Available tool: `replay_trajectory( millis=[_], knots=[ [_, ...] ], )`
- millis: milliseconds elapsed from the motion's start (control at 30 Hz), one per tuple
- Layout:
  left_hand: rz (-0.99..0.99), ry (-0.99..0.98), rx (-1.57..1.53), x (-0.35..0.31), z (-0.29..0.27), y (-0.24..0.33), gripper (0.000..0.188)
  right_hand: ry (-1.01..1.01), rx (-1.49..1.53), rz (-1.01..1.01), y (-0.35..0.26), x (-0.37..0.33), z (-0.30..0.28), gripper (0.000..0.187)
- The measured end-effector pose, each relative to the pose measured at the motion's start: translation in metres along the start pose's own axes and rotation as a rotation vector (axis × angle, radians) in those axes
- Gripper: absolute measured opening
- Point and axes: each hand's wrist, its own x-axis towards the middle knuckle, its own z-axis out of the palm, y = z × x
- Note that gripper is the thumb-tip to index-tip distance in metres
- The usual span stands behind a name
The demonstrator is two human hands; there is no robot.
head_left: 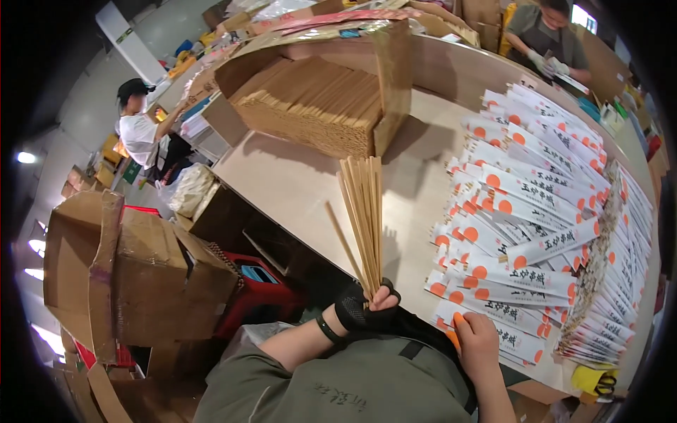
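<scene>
A fan of thin wooden chopsticks (362, 218) stands up from my left hand (367, 304), which wears a black fingerless glove. My fingers are wrapped round the lower ends, and one stick leans away to the left. On the right, my right hand (479, 345) rests at the near edge of a heap of white paper chopstick sleeves (536, 204) with orange dots and dark print. Orange covers show on its fingertips. Those fingers are curled against a sleeve (520, 343) at the heap's edge; what is between them, if anything, is hidden.
An open carton (393, 84) packed with chopsticks (310, 99) stands at the back of the table (282, 169). More sleeves lie stacked along the right edge beside a yellow item (594, 381). Cardboard boxes (151, 275) and a red crate (264, 289) are at left. Two people work farther off.
</scene>
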Motion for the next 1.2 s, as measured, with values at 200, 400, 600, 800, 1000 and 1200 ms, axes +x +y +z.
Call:
replay_trajectory(
  millis=[200, 400, 600, 800, 1000, 1200],
  knots=[
    [-0.057, -0.307, -0.056, 0.012, 0.002, -0.002, 0.035, -0.01, -0.007, -0.025, 0.001, 0.0, 0.004, 0.034],
    [-0.123, -0.425, -0.103, 0.02, 0.029, -0.007, 0.032, 0.007, 0.009, -0.011, -0.001, 0.0, 0.005, 0.036],
    [-0.207, -0.551, -0.101, 0.025, 0.041, -0.009, 0.039, 0.056, -0.016, -0.054, 0.0, 0.0, 0.002, 0.029],
    [-0.242, -0.519, -0.064, 0.029, 0.047, -0.009, 0.051, 0.05, 0.021, -0.023, 0.003, -0.002, 0.004, 0.035],
    [0.007, -0.255, 0.26, 0.026, 0.04, -0.015, 0.025, 0.093, 0.011, -0.015, 0.002, -0.004, 0.007, 0.034],
    [0.067, 1.005, 1.645, 0.028, 0.043, 0.008, 0.028, 0.064, -0.06, -0.031, 0.005, -0.011, 0.009, 0.032]
  ],
)
